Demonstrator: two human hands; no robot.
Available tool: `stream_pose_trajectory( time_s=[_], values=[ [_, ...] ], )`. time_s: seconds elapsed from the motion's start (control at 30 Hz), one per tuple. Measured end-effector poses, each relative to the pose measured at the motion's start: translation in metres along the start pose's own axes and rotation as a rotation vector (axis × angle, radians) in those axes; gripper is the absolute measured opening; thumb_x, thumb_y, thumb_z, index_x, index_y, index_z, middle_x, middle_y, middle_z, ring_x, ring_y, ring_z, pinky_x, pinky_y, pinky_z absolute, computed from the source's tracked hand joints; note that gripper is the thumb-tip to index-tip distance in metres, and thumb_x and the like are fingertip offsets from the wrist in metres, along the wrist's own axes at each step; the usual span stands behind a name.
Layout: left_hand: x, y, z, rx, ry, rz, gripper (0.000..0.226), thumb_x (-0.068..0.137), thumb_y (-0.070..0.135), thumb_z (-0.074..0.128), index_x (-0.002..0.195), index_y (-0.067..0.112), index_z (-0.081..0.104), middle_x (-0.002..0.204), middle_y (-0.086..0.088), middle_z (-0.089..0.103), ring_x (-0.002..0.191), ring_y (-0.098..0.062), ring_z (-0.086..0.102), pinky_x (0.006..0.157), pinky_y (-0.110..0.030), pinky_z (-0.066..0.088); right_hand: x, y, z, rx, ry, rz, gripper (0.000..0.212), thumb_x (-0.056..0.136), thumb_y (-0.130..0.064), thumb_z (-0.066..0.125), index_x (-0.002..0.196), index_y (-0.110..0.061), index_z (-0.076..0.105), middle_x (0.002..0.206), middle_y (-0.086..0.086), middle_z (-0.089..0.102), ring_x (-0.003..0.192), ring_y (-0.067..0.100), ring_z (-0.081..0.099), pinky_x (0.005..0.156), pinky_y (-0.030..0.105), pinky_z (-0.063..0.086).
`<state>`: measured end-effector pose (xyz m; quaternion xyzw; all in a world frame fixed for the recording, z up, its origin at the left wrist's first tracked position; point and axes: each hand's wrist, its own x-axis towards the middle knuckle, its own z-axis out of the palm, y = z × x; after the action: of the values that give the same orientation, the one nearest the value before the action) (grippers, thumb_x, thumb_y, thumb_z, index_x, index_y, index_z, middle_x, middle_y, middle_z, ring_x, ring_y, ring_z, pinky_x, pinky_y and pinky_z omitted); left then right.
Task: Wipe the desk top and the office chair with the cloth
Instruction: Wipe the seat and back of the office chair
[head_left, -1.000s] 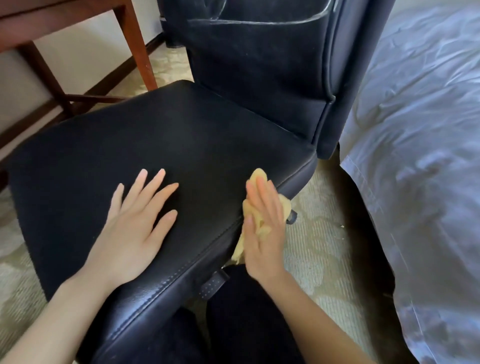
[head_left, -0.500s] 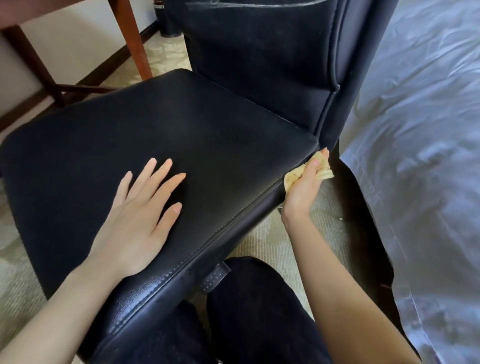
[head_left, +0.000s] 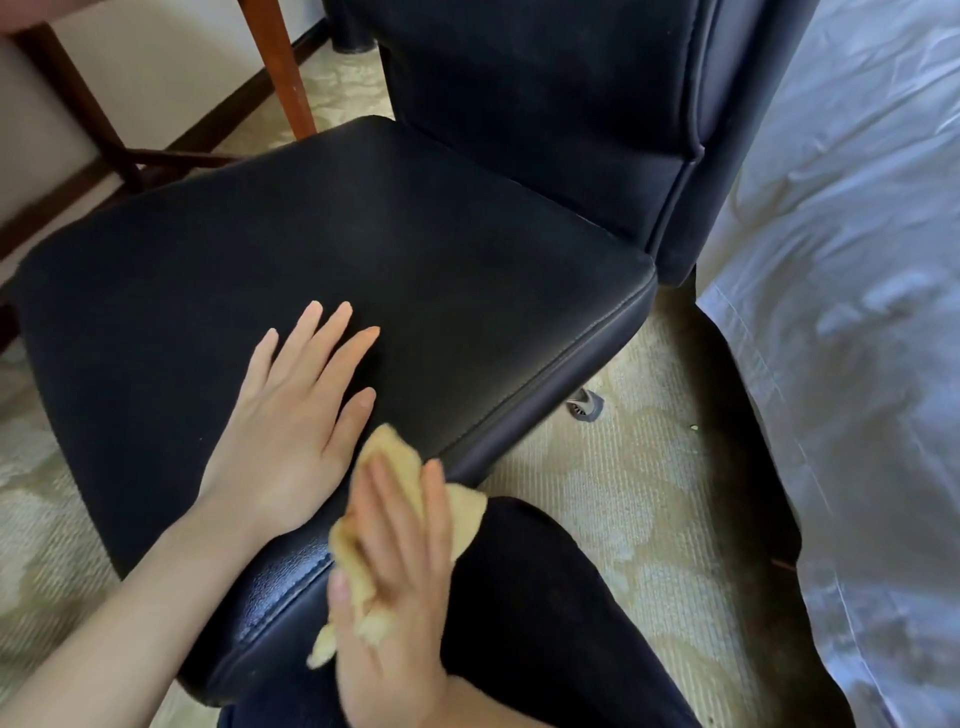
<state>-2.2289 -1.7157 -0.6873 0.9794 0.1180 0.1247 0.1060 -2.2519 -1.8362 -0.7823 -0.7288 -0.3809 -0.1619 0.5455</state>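
The black office chair fills the view, its padded seat (head_left: 415, 249) in the middle and its backrest (head_left: 545, 104) behind. My left hand (head_left: 296, 415) lies flat on the seat near its front edge, fingers straight and spread. Just to the right, my right hand (head_left: 395, 571) presses a crumpled yellow cloth (head_left: 389, 441) against the seat's front corner edge with straight fingers. The cloth shows above the fingertips and hangs out below the thumb. Only a wooden desk leg (head_left: 275, 67) shows at the top left; the desk top is out of view.
A bed with a white sheet (head_left: 857, 260) runs along the right side, close to the chair. A chair caster (head_left: 584, 405) stands on the patterned carpet (head_left: 649, 493). My leg in dark trousers (head_left: 545, 623) is beside the seat corner.
My right hand swept the cloth along the seat's side edge to the back corner, then came back to the front corner near my left hand. My left hand stayed flat on the seat.
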Motion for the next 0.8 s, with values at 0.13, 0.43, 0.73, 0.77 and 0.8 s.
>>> stream_pose_trajectory(
  time_s=[0.13,0.43,0.73,0.77,0.8],
  values=[
    [-0.002,-0.003,-0.001,0.009,0.004,-0.006,0.068,0.090,0.048,0.012,0.148,0.018,0.030,0.157,0.007,0.014,0.145,-0.006,-0.003,0.117,-0.025,-0.010,-0.020,0.013,-0.004,-0.454,-0.284,-0.593,0.046,0.100,-0.028,0.038,0.146,-0.030,0.034,0.156,0.000,0.024,0.143,0.019,0.024,0.110,0.041,0.035],
    [-0.005,-0.011,-0.003,-0.037,0.006,0.020,0.057,0.095,0.041,0.025,0.148,0.022,0.030,0.154,0.015,0.011,0.144,0.002,-0.007,0.116,-0.022,-0.010,0.051,0.093,-0.062,-0.258,-0.163,-0.541,0.043,0.103,-0.034,0.025,0.144,-0.025,0.033,0.144,-0.004,0.044,0.139,0.021,0.033,0.106,0.032,0.038],
    [-0.004,-0.009,-0.002,-0.073,0.047,0.005,0.055,0.097,0.042,0.027,0.145,0.018,0.037,0.155,0.009,0.018,0.144,0.001,-0.003,0.116,-0.020,-0.008,0.149,0.146,-0.144,-0.238,-0.234,0.061,0.044,0.097,-0.034,0.041,0.140,-0.026,0.040,0.146,-0.006,0.040,0.139,0.015,0.032,0.115,0.035,0.025],
    [-0.004,-0.009,-0.002,-0.076,0.046,0.006,0.058,0.093,0.042,0.026,0.145,0.018,0.037,0.155,0.009,0.018,0.144,0.001,-0.003,0.116,-0.020,-0.008,0.161,0.150,-0.149,-0.301,-0.265,0.098,0.046,0.097,-0.036,0.040,0.141,-0.024,0.042,0.145,-0.004,0.042,0.137,0.016,0.035,0.113,0.033,0.026],
    [-0.004,-0.008,-0.002,-0.078,0.046,0.006,0.059,0.092,0.042,0.026,0.145,0.018,0.037,0.155,0.009,0.018,0.144,0.001,-0.003,0.116,-0.019,-0.008,0.173,0.153,-0.152,-0.366,-0.294,0.133,0.046,0.097,-0.038,0.040,0.140,-0.021,0.044,0.144,-0.001,0.045,0.134,0.018,0.038,0.111,0.031,0.029]
  ],
)
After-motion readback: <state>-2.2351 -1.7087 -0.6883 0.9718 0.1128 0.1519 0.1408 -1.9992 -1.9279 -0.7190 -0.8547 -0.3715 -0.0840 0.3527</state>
